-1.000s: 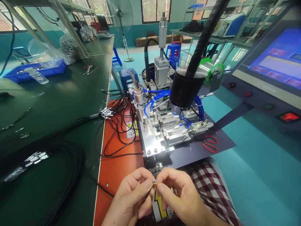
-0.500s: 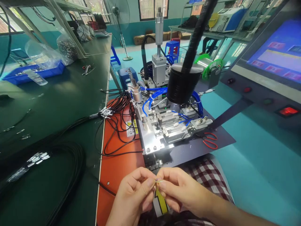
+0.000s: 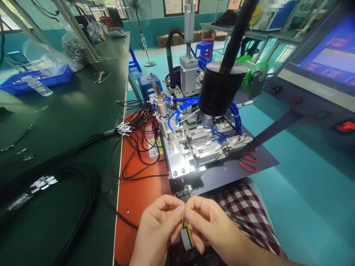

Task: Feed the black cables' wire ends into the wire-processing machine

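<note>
Below the machine's front edge, my left hand point(image 3: 163, 223) and my right hand point(image 3: 212, 223) meet, thumbs and forefingers pinched tip to tip. Between the fingertips are the fine wires of a cable end, almost wholly covered by the fingers now. A black cable point(image 3: 126, 220) runs from the green table over the orange surface and passes behind my left hand. Just ahead stands a bench machine point(image 3: 205, 155) with metal slides, cylinders and blue air tubes. Under the hands shows a yellow, black and white label point(image 3: 187, 236).
Bundled black cables point(image 3: 88, 188) lie on the green table point(image 3: 91, 99) at left, with a blue tray point(image 3: 59, 77) behind. Red-handled cutters point(image 3: 249, 162) rest on the machine's base plate. A black lamp head point(image 3: 220, 92) hangs over the machine; a control screen point(image 3: 330, 59) stands at right.
Both hands stay pinched together, fingertips slightly higher and closer. The coloured wire seen between them before is now mostly hidden. The view has shifted slightly.
</note>
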Tool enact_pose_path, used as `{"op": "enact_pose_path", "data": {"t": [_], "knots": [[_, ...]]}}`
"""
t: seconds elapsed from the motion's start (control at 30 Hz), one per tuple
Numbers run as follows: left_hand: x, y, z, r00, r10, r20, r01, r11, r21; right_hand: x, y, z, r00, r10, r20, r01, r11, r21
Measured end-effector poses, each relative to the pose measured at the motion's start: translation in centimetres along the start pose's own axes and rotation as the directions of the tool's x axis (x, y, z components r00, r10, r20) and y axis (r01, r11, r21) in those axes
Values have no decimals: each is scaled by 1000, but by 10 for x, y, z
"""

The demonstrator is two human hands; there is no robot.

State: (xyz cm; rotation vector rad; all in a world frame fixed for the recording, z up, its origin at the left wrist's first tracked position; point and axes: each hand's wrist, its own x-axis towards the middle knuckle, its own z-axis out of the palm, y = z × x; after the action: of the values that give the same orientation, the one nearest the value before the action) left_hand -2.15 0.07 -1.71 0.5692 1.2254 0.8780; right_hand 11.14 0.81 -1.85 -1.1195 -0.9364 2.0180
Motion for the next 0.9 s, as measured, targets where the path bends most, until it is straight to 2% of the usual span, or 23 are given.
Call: {"op": "enact_pose_path", "data": {"t": [0.07, 0.17, 0.33, 0.43, 0.53, 0.63, 0.7, 0.77, 0.9], "knots": [[0, -1, 1, 1000, 7, -13, -7, 1000, 12, 0, 8, 2, 999, -9, -50, 8, 1000, -21], [-1, 2, 1, 999, -46, 15, 45, 999, 30, -3, 17, -3, 993, -48, -109, 32, 990, -138], [0, 7, -1, 997, -79, 22, 78, 996, 53, -13, -1, -20, 989, -86, -122, 23, 895, -445], [0, 5, -1, 997, -65, 37, 63, 997, 49, -12, -13, -23, 980, -138, -141, 58, 885, -461], [1, 4, -1, 997, -55, 45, 51, 996, 77, -9, -13, -22, 970, -199, -137, 115, 879, -463], [1, 4, -1, 995, -67, 70, 55, 986, 154, -8, -9, -22, 929, -364, -73, 258, 775, -576], [1, 4, -1, 991, -84, 99, 63, 978, 198, -10, -9, -23, 903, -429, -18, 320, 701, -638], [1, 3, -1, 988, -100, 117, 74, 975, 209, -10, -8, -23, 923, -385, -27, 286, 730, -621], [2, 0, 0, 990, -98, 104, 78, 981, 179, -7, -2, -26, 989, -115, -93, 77, 936, -343]]}}
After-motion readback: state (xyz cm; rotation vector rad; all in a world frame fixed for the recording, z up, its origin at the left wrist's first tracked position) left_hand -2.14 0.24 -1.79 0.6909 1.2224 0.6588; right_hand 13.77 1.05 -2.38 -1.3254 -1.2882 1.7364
